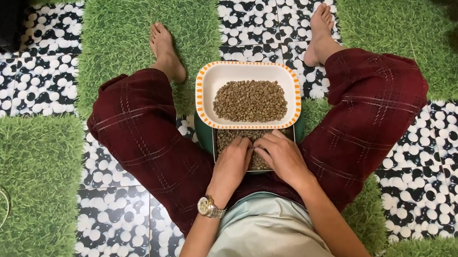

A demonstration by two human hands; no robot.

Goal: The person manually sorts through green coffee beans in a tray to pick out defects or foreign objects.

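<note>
Both of your hands lay with bent fingers on the small green-brown beans (229,138) in the dark green tray (203,136) between your knees. Your left hand (234,165) wore a gold watch (210,207), and your right hand (281,157) touched it side by side. I could not tell if either grip pinched a bean. More beans sat in the white dish (220,77) with an orange rim, resting on the tray's far edge, over the grass and pebble floor mat (28,164).

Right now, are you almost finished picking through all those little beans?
A good pile of beans already lies in the white bowl. Left hand and right hand are both down in the lower tray, fingers on beans there. That tray holds plenty more, though the hands hide part of it.
</note>
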